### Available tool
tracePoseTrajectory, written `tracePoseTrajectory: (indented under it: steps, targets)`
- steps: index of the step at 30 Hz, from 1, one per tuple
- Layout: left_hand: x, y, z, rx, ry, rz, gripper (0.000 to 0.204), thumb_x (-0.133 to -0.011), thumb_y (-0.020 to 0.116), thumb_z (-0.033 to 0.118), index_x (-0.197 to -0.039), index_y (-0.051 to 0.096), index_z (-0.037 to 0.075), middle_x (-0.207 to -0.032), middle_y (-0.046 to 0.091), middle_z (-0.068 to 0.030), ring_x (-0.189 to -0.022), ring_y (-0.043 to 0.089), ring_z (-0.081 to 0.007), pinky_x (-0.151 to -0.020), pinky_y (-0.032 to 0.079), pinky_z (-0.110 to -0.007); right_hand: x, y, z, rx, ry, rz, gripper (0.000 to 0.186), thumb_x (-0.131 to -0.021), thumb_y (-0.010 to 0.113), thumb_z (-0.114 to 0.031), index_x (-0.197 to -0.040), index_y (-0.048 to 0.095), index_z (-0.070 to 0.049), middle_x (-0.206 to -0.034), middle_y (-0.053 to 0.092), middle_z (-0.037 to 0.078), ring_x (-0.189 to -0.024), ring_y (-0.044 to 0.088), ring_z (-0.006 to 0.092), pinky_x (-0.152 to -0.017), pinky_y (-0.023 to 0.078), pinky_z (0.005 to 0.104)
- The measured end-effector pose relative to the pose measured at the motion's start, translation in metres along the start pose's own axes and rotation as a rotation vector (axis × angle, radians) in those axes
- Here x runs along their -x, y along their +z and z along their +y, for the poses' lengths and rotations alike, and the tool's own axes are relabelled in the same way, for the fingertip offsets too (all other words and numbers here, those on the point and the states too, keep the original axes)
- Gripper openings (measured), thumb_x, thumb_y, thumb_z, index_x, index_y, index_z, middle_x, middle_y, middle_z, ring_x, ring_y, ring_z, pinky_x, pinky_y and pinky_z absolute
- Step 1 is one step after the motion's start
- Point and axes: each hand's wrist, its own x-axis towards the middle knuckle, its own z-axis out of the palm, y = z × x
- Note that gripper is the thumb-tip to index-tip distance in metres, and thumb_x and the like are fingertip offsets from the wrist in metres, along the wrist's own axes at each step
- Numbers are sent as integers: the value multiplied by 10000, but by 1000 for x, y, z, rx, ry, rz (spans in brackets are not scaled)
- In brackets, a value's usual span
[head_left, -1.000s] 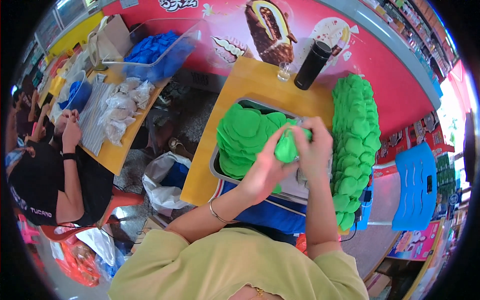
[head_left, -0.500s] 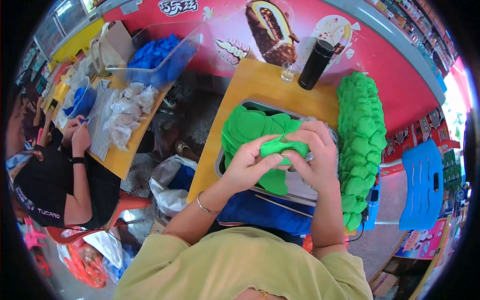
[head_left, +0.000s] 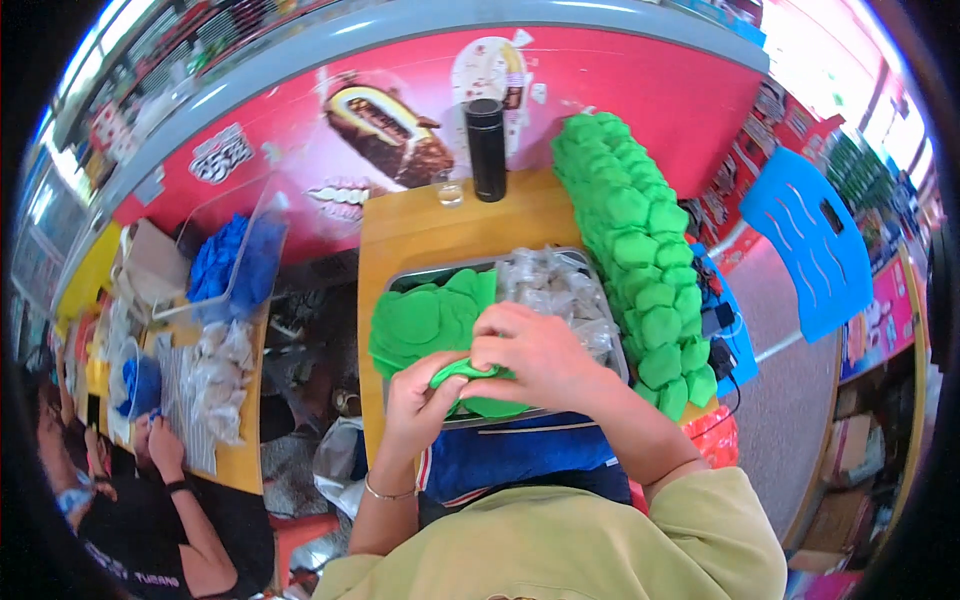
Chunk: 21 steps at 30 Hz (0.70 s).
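green cloth piece (head_left: 470,385) is pinched by left hand (head_left: 425,395) and right hand (head_left: 535,355) over a metal tray (head_left: 500,265) holding green pieces (head_left: 425,320) and clear bags (head_left: 555,285).

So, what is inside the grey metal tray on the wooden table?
The grey metal tray holds flat green fabric pieces at its left and clear plastic bags at its right. The left hand and right hand cover its front part.

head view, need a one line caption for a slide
Both hands, left hand and right hand, fold a green cloth piece over a metal tray beside a green stack.
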Motion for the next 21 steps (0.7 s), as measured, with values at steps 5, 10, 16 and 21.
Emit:
tracePoseTrajectory:
  steps: [5,10,16,21]
  targets:
    - [0,15,-7,92,-11,0,200,-869,541,48,-1037,616,-31,-932,635,-93,-841,571,-123,-742,446,-244,22,9,4,-28,89,55,243,-722,703,-298,-752,557,-107,-857,517,42,-801,548,240,-601,477,354]
    - [5,23,-18,52,-46,-102,191,-876,537,34,-1036,619,-31,-951,630,-94,-852,568,-125,-740,443,-236,44,12,11,1,119,-8,241,-727,701,-279,-750,552,-91,-837,513,45,-784,550,240,-589,475,343]
    - [1,35,-12,175,-117,-280,258,-907,518,123,-1135,584,24,-1065,589,-126,-967,542,-164,-794,442,-261,73,5,15,-201,220,103,233,-741,691,-214,-757,523,-53,-751,519,88,-705,539,286,-583,443,374]
    - [-28,37,78,458,-49,-469,568,-902,486,371,-1336,379,21,-1325,395,-160,-1234,370,-266,-1003,316,-358,95,-23,32,-83,389,175,206,-754,691,-190,-756,542,-48,-657,531,100,-612,542,290,-568,444,363]
